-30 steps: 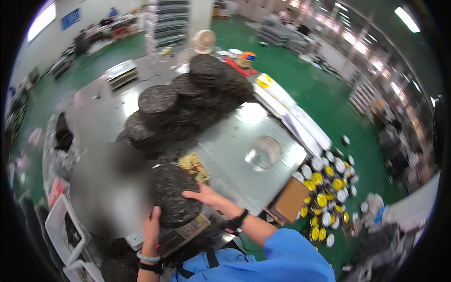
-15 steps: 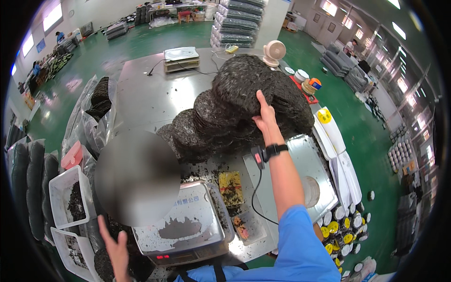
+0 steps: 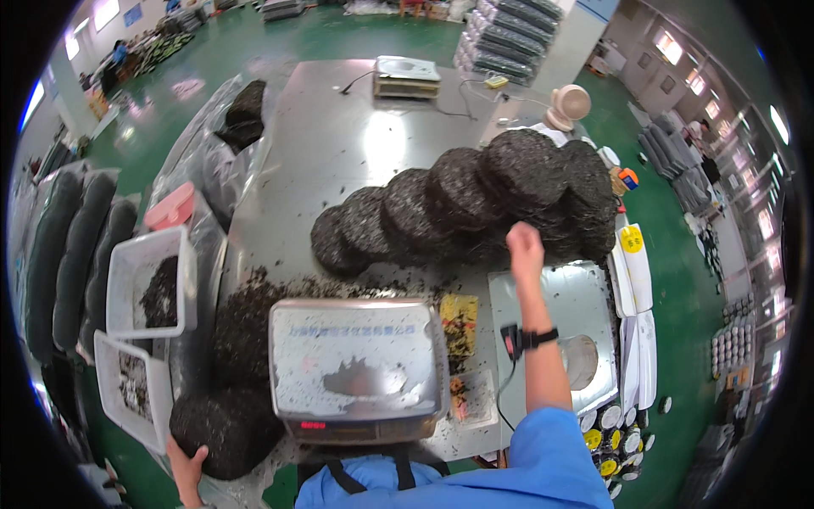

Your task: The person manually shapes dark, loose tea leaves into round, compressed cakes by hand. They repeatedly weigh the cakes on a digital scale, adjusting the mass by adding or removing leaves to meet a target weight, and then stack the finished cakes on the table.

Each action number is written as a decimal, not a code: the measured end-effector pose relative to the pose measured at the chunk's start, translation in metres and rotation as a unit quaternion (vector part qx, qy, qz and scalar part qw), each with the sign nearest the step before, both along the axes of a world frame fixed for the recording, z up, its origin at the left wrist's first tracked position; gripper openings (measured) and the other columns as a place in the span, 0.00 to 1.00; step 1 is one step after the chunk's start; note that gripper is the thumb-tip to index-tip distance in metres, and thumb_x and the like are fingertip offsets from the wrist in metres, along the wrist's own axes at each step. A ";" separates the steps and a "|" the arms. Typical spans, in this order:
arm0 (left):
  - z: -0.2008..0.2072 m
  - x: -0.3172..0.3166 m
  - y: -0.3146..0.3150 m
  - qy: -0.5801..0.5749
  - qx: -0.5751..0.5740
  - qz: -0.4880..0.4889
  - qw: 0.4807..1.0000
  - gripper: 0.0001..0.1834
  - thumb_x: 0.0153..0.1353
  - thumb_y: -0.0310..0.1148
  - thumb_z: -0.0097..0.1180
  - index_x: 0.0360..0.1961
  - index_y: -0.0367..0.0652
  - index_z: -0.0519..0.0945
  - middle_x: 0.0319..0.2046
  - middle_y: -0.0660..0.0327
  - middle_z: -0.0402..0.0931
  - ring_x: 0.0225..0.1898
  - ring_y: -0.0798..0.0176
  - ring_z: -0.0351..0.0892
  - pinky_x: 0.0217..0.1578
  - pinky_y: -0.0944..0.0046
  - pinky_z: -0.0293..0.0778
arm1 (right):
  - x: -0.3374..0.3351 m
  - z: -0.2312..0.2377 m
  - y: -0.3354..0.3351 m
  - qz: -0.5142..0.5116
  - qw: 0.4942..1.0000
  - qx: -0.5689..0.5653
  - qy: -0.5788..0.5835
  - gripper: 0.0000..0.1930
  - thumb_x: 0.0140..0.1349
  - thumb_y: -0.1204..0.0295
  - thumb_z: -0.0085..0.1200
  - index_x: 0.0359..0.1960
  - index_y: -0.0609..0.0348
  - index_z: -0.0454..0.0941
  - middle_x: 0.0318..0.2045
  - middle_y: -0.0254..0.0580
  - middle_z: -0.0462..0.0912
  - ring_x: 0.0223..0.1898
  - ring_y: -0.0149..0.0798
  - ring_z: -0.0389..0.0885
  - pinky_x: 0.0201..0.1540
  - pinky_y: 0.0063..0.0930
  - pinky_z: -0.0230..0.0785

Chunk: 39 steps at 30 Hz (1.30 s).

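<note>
Dark, flaky round cakes, seemingly dried seaweed [image 3: 365, 216], lean in an overlapping row across the metal table. At the row's near side, toward its right end, is my right hand [image 3: 526, 242]. Its fingers are curled, with the tips hidden, so I cannot make out what is in them. My left hand [image 3: 182, 467] grips the edge of a dark round stack [image 3: 227, 434] at the near left, thumb on its upper face. Between my arms stands a bench scale [image 3: 339, 339] with a shiny pan and a red display. A cabled black band is strapped round my right wrist.
White plastic tubs [image 3: 117, 284] with dark crumbs stand at the left, beside long bagged rolls [image 3: 42, 263]. A yellow block [image 3: 459, 327] and a clear tray [image 3: 475, 407] lie right of the scale. A smaller scale [image 3: 407, 72] and fan [image 3: 566, 106] stand at the back.
My right hand has drawn down from the top of the cakes, which now lie lower along the row. My left hand has come onto the near-left stack. The view has shifted.
</note>
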<state>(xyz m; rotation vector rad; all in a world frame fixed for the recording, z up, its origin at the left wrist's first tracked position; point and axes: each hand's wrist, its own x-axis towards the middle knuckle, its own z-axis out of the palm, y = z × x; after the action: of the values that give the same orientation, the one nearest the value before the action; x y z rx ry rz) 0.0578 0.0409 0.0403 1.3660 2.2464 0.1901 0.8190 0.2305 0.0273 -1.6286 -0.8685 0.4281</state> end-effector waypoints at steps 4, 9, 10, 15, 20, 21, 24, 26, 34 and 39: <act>-0.017 0.004 -0.004 0.072 0.113 0.001 0.991 0.50 0.41 0.42 0.73 0.61 0.30 0.59 0.56 0.38 0.62 0.59 0.38 0.61 0.61 0.50 0.58 | -0.157 -0.028 -0.082 0.126 0.944 -0.160 -0.259 0.40 0.58 0.61 0.59 0.66 0.73 0.54 0.68 0.64 0.54 0.71 0.59 0.48 0.71 0.45 0.42; -0.028 0.006 -0.015 0.034 0.174 0.035 0.983 0.50 0.40 0.41 0.75 0.58 0.29 0.60 0.54 0.40 0.63 0.57 0.41 0.62 0.60 0.51 0.58 | -0.343 -0.045 -0.127 0.283 0.885 -0.146 -0.340 0.48 0.55 0.53 0.61 0.67 0.73 0.50 0.68 0.65 0.52 0.71 0.59 0.47 0.72 0.48 0.39; -0.034 0.002 -0.017 0.016 0.191 0.037 0.981 0.49 0.40 0.40 0.75 0.58 0.29 0.60 0.54 0.41 0.63 0.57 0.42 0.62 0.60 0.52 0.58 | -0.376 -0.044 -0.136 0.354 0.868 -0.130 -0.322 0.47 0.56 0.52 0.61 0.68 0.71 0.50 0.69 0.64 0.52 0.71 0.59 0.48 0.72 0.48 0.38; -0.030 0.002 -0.011 -0.022 0.220 0.025 0.975 0.41 0.43 0.34 0.73 0.54 0.30 0.62 0.50 0.45 0.64 0.54 0.46 0.65 0.59 0.56 0.60 | -0.477 -0.027 -0.167 0.551 0.828 -0.065 -0.082 0.28 0.65 0.60 0.52 0.61 0.64 0.65 0.64 0.56 0.65 0.64 0.55 0.63 0.66 0.41 0.56; -0.030 -0.001 -0.008 -0.087 0.232 0.011 0.969 0.39 0.45 0.32 0.72 0.54 0.31 0.63 0.50 0.47 0.64 0.53 0.48 0.65 0.59 0.58 0.60 | -0.504 0.004 -0.171 0.565 0.824 -0.047 -0.017 0.16 0.62 0.65 0.54 0.47 0.62 0.75 0.43 0.54 0.80 0.46 0.54 0.79 0.49 0.40 0.71; -0.033 -0.004 -0.008 -0.085 0.226 0.008 0.970 0.39 0.45 0.31 0.72 0.54 0.31 0.62 0.50 0.47 0.64 0.54 0.48 0.64 0.59 0.58 0.60 | -0.492 0.012 -0.167 0.552 0.828 -0.096 -0.004 0.14 0.62 0.65 0.54 0.44 0.61 0.76 0.39 0.54 0.81 0.42 0.55 0.80 0.46 0.40 0.72; -0.054 -0.018 -0.014 -0.132 0.280 0.024 0.950 0.41 0.46 0.30 0.71 0.58 0.31 0.61 0.52 0.47 0.64 0.55 0.48 0.64 0.60 0.58 0.59 | -0.434 0.039 -0.134 0.440 0.890 -0.117 0.006 0.09 0.62 0.66 0.52 0.36 0.59 0.76 0.28 0.51 0.81 0.32 0.51 0.81 0.36 0.37 0.72; -0.040 -0.011 -0.014 -0.098 0.227 0.003 0.969 0.43 0.50 0.33 0.69 0.63 0.33 0.60 0.57 0.46 0.62 0.58 0.46 0.63 0.61 0.55 0.59 | -0.371 0.022 -0.102 0.317 0.945 -0.080 0.004 0.09 0.62 0.67 0.52 0.35 0.61 0.78 0.26 0.41 0.82 0.29 0.33 0.78 0.35 0.29 0.71; -0.046 -0.027 -0.008 0.026 0.132 -0.009 0.991 0.43 0.53 0.46 0.66 0.64 0.34 0.63 0.57 0.41 0.63 0.60 0.38 0.60 0.61 0.48 0.58 | -0.072 0.048 -0.019 -0.009 0.987 0.047 -0.157 0.04 0.58 0.73 0.56 0.28 0.61 0.79 0.23 0.40 0.82 0.26 0.31 0.81 0.33 0.27 0.73; -0.069 -0.055 -0.002 -0.015 0.158 0.016 0.987 0.45 0.50 0.47 0.69 0.62 0.32 0.64 0.56 0.44 0.66 0.58 0.47 0.66 0.61 0.53 0.60 | 0.052 0.058 0.015 -0.144 0.952 0.036 -0.266 0.04 0.57 0.74 0.57 0.30 0.62 0.80 0.24 0.47 0.83 0.27 0.41 0.83 0.34 0.32 0.73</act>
<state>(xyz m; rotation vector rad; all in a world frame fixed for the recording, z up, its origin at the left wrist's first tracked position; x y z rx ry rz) 0.0028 0.0392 -0.0283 1.4710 2.2837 0.5975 0.8712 0.2458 0.0857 -1.7978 -1.0018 -0.2617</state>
